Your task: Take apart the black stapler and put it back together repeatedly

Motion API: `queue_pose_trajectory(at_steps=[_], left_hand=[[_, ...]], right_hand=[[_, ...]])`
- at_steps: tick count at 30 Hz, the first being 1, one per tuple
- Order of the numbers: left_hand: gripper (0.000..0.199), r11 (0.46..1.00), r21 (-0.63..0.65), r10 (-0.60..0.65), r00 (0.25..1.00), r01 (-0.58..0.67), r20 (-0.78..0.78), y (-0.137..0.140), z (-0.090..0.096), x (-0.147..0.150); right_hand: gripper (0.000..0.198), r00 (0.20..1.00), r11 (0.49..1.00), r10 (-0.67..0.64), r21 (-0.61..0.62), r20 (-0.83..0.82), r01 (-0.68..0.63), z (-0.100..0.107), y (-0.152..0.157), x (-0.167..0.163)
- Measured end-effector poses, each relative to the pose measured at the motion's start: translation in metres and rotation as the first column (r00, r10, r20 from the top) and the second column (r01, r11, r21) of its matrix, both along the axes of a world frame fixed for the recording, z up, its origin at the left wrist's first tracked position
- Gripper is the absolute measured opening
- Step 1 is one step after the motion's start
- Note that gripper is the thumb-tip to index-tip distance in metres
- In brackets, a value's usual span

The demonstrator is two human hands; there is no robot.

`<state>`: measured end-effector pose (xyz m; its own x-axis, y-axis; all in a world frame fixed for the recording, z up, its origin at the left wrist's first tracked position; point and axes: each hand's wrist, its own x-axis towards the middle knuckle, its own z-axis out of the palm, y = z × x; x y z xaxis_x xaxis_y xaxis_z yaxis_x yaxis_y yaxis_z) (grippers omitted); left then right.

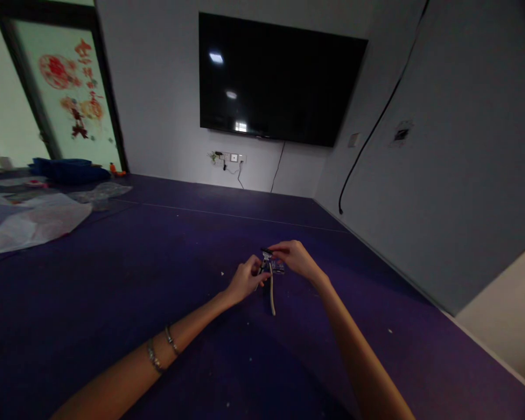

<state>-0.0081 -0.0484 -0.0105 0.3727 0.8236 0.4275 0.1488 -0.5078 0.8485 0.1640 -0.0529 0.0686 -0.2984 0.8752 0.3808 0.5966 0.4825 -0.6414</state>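
Observation:
Low over the purple floor, my left hand [245,279] is closed around one handle of what look like pliers [272,291] with pale, spread handles. The other handle hangs down toward me. At the tool's metal head, the fingers of my right hand [292,256] pinch a small dark piece [266,251]; its kind is too small to make out. Just behind and below my right fingers lies a small dark printed packet or card [279,268], partly hidden.
Crumpled white plastic sheeting [39,219] and clear wrap [102,192] lie at the left, near a blue bundle [70,170]. A large television [280,81] hangs on the far wall above sockets [234,158]. A black cable [376,125] dangles along the right wall. Tiny scraps dot the purple floor [170,251].

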Motion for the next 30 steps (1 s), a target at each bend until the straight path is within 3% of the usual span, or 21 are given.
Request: queue_pose_trajectory(at_steps=[11, 30], left_hand=[[0.029, 1.000, -0.026, 0.000, 1.000, 0.001, 0.018, 0.003, -0.002, -0.001], [0.029, 0.999, -0.041, -0.033, 0.999, 0.034, 0.025, 0.002, 0.000, -0.002]], right_hand=[[0.027, 0.996, 0.995, 0.019, 0.091, 0.090, -0.027, 0.010, -0.010, -0.006], [0.029, 0.987, 0.994, 0.006, 0.105, 0.163, -0.023, 0.020, -0.019, -0.012]])
